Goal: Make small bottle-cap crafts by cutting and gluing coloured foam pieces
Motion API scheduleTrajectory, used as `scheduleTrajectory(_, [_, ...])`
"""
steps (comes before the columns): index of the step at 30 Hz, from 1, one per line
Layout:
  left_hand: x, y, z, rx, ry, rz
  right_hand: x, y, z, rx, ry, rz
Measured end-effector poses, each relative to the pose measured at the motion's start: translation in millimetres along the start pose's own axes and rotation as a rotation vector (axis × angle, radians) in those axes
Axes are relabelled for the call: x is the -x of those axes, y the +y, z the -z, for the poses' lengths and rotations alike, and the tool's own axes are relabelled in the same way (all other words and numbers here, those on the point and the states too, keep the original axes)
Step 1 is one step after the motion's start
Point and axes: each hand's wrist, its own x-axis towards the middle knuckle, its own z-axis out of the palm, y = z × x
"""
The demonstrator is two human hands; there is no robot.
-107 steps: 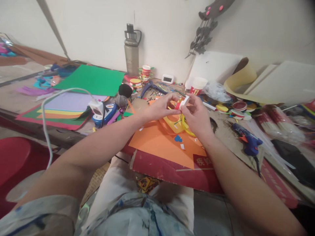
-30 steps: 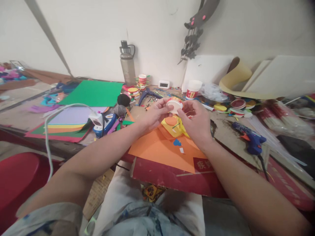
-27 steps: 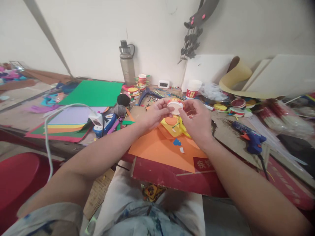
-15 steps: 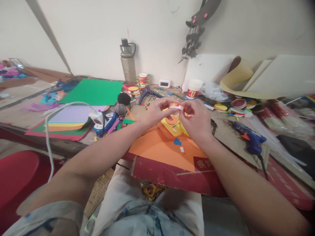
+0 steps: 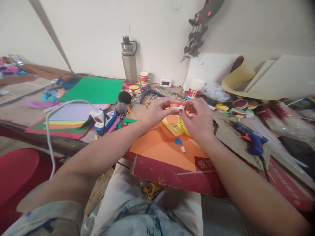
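Both my hands meet above the middle of the table and pinch a small red and white paper-cup piece between them. My left hand grips its left side with thumb and fingers closed. My right hand holds its right side, fingers curled. Just below the hands lie a yellow paper shape with an orange disc and a large orange sheet on a red board.
A blue glue gun lies to the right. A white charger with cable, a blue punch and stacked coloured sheets lie to the left. A water bottle, a paper cup and coloured lids stand further back.
The cup piece was turned from showing its white round face to lying edge-on between my fingertips. Both hands stayed together and dropped slightly toward the yellow shape.
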Motion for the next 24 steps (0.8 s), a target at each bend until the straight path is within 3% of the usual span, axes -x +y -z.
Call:
scheduleTrajectory(8, [2,-1,-2.3,0.103,0.038,0.116,1,1,3,-0.02,0.073,0.026])
scheduleTrajectory(24, [0,-2,-5.2,0.136,0.093,0.078,-1,-8,9,0.011,0.067,0.019])
